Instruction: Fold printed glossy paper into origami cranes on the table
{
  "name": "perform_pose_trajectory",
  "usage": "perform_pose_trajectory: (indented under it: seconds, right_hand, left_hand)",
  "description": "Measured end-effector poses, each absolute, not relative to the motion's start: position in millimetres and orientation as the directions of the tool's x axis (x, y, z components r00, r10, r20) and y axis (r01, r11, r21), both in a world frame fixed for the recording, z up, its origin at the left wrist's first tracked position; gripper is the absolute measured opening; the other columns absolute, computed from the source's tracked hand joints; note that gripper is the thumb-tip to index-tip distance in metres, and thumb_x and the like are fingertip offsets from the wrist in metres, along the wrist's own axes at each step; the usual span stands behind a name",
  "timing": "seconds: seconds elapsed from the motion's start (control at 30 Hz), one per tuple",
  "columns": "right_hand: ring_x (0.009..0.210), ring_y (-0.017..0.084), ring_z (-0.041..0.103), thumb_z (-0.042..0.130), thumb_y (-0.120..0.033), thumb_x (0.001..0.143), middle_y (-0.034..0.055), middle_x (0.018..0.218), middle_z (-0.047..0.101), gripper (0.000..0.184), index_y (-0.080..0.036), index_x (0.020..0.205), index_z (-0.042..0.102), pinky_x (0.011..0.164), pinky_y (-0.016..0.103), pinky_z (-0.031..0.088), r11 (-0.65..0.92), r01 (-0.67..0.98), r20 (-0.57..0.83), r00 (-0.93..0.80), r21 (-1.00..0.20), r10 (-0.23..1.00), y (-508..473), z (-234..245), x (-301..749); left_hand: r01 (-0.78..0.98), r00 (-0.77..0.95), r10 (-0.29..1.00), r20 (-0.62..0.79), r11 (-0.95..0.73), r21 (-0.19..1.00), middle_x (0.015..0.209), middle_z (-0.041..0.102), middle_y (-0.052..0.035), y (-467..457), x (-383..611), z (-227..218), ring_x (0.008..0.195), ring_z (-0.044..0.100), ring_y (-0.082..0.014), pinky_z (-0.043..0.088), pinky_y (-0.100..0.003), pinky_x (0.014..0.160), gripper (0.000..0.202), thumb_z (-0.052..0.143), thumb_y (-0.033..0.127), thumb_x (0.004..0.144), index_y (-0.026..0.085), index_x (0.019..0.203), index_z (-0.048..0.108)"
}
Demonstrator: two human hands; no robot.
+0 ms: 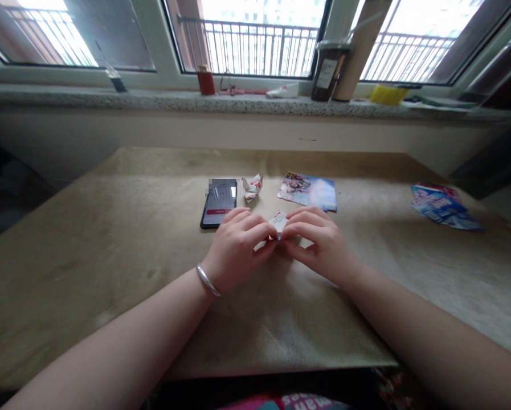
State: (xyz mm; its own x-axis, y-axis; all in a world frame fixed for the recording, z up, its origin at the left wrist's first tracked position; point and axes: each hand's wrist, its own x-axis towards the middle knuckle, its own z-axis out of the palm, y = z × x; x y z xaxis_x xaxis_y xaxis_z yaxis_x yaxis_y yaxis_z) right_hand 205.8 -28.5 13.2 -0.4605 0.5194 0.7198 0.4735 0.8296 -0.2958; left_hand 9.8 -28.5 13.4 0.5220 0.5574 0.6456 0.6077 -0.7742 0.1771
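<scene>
Between my two hands is a small piece of folded paper (278, 220), white with printed text on the side that shows. My left hand (241, 239), with a silver bangle at the wrist, pinches its left side between thumb and fingers. My right hand (317, 239) pinches the right side, and the fingertips of both hands nearly meet at the near edge. Just beyond my left hand lies a phone (221, 199) with its screen lit. Beside the phone stands a folded paper figure (252, 188), white with coloured print. A glossy printed sheet (309, 191) lies beyond my right hand.
Several blue and red printed sheets or packets (443, 206) lie at the right of the wooden table (110, 245). Behind it runs a stone windowsill (152, 102) with a red container (205, 81), a dark jar (328, 71), a cardboard tube (358, 51) and a yellow object (387, 95).
</scene>
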Motion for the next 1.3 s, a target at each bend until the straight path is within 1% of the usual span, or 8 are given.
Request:
perform_pose_trajectory:
  seconds: [0.1,0.2,0.3,0.43,0.53,0.67,1.1,1.3]
  right_hand:
    - [0.088,0.017,0.059,0.06,-0.016,0.079,0.0024,0.082,0.066,0.008,-0.023,0.08,0.063,0.081,0.033,0.048,0.83,0.478,0.709,-0.478,-0.286,0.519,-28.4,12.8,205.5]
    - [0.088,0.017,0.059,0.06,-0.016,0.078,0.0026,0.083,0.065,0.007,-0.023,0.079,0.063,0.08,0.032,0.048,0.809,0.495,0.693,-0.462,-0.317,0.554,-29.3,12.7,205.6]
    - [0.086,0.017,0.058,0.062,-0.014,0.075,0.0025,0.081,0.065,0.008,-0.022,0.076,0.062,0.079,0.031,0.048,0.797,0.505,0.685,-0.451,-0.332,0.572,-29.6,12.6,205.5]
    - [0.081,0.017,0.058,0.062,-0.011,0.072,0.0018,0.078,0.066,0.009,-0.02,0.075,0.062,0.077,0.031,0.047,0.795,0.519,0.658,-0.485,-0.314,0.576,-29.4,12.6,205.1]
    - [0.081,0.017,0.058,0.061,-0.013,0.073,0.0021,0.079,0.066,0.007,-0.02,0.075,0.062,0.077,0.031,0.047,0.789,0.544,0.647,-0.498,-0.286,0.578,-29.6,13.6,205.4]
    - [0.082,0.019,0.058,0.061,-0.016,0.073,0.0026,0.077,0.066,0.004,-0.02,0.073,0.061,0.079,0.033,0.046,0.781,0.586,0.631,-0.526,-0.216,0.57,-30.6,16.5,205.8]
    - [0.079,0.018,0.059,0.061,-0.015,0.073,0.0023,0.076,0.067,0.004,-0.019,0.071,0.061,0.076,0.031,0.045,0.751,0.643,0.624,-0.527,-0.151,0.577,-31.3,16.4,205.8]
    - [0.081,0.018,0.058,0.061,-0.02,0.075,0.0023,0.079,0.067,0.005,-0.02,0.07,0.061,0.077,0.031,0.042,0.711,0.698,0.565,-0.553,-0.088,0.612,-31.4,16.9,209.0]
  left_hand:
    - [0.605,0.549,0.545,0.634,-0.782,0.148,0.077,0.063,0.0,-28.8,9.3,14.1,0.074,0.052,-0.0149,0.04,-0.032,0.081,0.012,0.058,0.027,0.087,0.021,0.078,0.064]
    - [0.605,0.53,0.552,0.643,-0.778,0.169,0.075,0.063,-0.0003,-28.4,9.7,14.4,0.072,0.052,-0.0144,0.04,-0.031,0.077,0.017,0.058,0.028,0.087,0.021,0.073,0.064]
    - [0.601,0.508,0.564,0.651,-0.773,0.2,0.073,0.062,-0.0001,-27.7,10.7,14.1,0.072,0.052,-0.0143,0.041,-0.03,0.075,0.016,0.06,0.026,0.084,0.02,0.07,0.064]
    - [0.582,0.532,0.552,0.643,-0.789,0.197,0.073,0.062,-0.0001,-27.4,11.4,13.3,0.07,0.051,-0.0138,0.041,-0.03,0.075,0.015,0.06,0.023,0.083,0.02,0.07,0.064]
    - [0.574,0.532,0.545,0.648,-0.795,0.198,0.073,0.062,-0.0002,-27.3,11.3,12.2,0.071,0.051,-0.0141,0.041,-0.03,0.076,0.012,0.061,0.021,0.081,0.019,0.069,0.063]
    - [0.579,0.531,0.558,0.638,-0.788,0.208,0.073,0.061,0.0001,-27.4,11.4,11.5,0.071,0.051,-0.0139,0.041,-0.03,0.076,0.01,0.062,0.019,0.079,0.019,0.069,0.063]
    - [0.563,0.52,0.555,0.649,-0.794,0.227,0.069,0.058,0.0007,-27.4,13.5,11.8,0.068,0.05,-0.0134,0.041,-0.028,0.071,0.013,0.06,0.018,0.078,0.019,0.065,0.058]
    - [0.562,0.522,0.562,0.642,-0.793,0.237,0.069,0.057,0.0011,-27.1,13.0,10.6,0.067,0.05,-0.0129,0.04,-0.027,0.069,0.012,0.06,0.018,0.078,0.018,0.066,0.058]
